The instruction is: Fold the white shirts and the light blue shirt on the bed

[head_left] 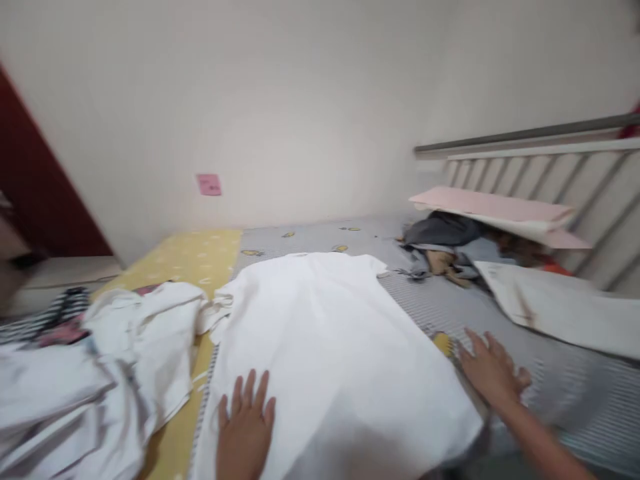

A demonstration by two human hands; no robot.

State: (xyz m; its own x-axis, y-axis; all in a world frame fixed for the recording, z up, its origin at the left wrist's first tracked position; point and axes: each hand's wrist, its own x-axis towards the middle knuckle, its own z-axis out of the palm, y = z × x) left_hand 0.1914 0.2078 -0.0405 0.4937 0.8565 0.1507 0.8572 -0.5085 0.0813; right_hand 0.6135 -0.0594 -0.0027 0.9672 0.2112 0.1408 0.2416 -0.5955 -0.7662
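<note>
A white short-sleeved shirt lies spread out on the bed, its collar end toward the wall and its hem nearest me. My left hand rests palm down on the lower left part of the shirt, fingers spread, holding nothing. Beside the shirt's right edge, over the grey striped sheet, is my right hand, also with its fingers apart and nothing in them. The shirt's left sleeve is bunched near the yellow part of the sheet.
Crumpled white clothes are heaped at the left, with striped and pink cloth behind. At the right lie dark clothes, a pink board and a white sheet-like piece beside a bed rail.
</note>
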